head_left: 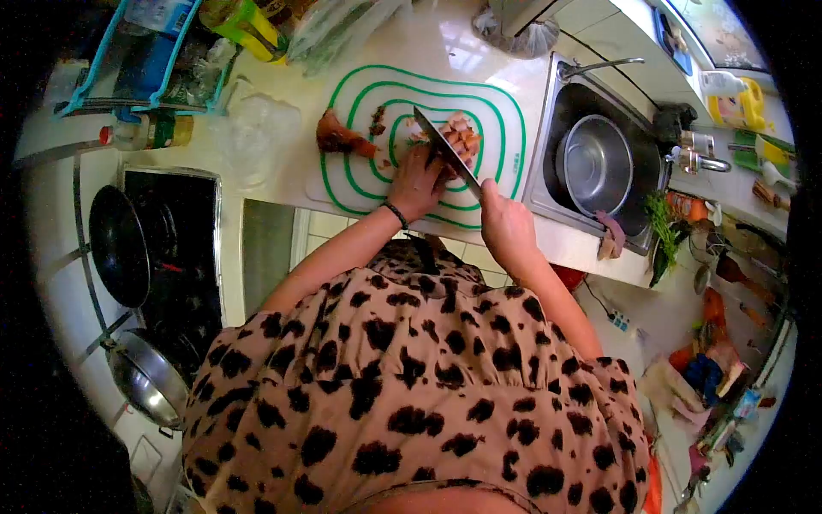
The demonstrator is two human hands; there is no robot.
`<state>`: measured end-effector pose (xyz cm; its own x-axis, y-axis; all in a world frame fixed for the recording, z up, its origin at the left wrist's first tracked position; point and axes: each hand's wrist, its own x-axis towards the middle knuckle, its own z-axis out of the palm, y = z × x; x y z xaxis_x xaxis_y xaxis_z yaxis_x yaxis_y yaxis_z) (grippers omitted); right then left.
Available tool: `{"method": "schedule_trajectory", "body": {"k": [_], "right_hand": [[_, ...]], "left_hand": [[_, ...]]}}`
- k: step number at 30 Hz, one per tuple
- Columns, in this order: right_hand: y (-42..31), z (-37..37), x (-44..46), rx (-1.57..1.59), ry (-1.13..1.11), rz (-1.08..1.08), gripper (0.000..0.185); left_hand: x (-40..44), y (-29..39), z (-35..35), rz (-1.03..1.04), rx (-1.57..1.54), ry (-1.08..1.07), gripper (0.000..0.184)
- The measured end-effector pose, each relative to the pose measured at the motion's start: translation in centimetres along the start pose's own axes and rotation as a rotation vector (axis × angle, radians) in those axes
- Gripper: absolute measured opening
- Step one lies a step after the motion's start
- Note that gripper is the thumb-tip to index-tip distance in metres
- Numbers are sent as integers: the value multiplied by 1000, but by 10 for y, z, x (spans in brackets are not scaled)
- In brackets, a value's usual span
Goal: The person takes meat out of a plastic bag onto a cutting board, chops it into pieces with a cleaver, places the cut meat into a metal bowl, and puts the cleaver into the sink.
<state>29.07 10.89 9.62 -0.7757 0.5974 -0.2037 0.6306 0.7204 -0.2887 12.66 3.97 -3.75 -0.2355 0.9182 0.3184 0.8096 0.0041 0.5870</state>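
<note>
My right hand [507, 224] grips the handle of a kitchen knife [449, 152], its dark blade slanting up and left over the cutting board [505, 111]. Just left of the blade, my left hand [417, 182] rests with fingers curled down on meat that it mostly hides. Diced pinkish meat [462, 135] lies in a pile on the blade's right side. A larger reddish-brown piece of meat [342, 135] sits at the board's left edge. Small dark scraps [378, 121] lie between that piece and my left hand. The board is white with green rings.
To the right, a sink [548, 184] holds a metal pot [597, 163], with a cloth [610, 236] over its front edge. A stove with a black pan [120, 246] stands at left. Plastic bags [338, 38] and a blue-edged rack [128, 107] are at the back left.
</note>
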Motion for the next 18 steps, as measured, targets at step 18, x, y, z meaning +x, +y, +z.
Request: {"method": "schedule_trajectory", "body": {"k": [18], "right_hand": [[7,11,0,202,-8,122,15]], "left_hand": [[-22,-4,-18,-139,-154,87,41]]}}
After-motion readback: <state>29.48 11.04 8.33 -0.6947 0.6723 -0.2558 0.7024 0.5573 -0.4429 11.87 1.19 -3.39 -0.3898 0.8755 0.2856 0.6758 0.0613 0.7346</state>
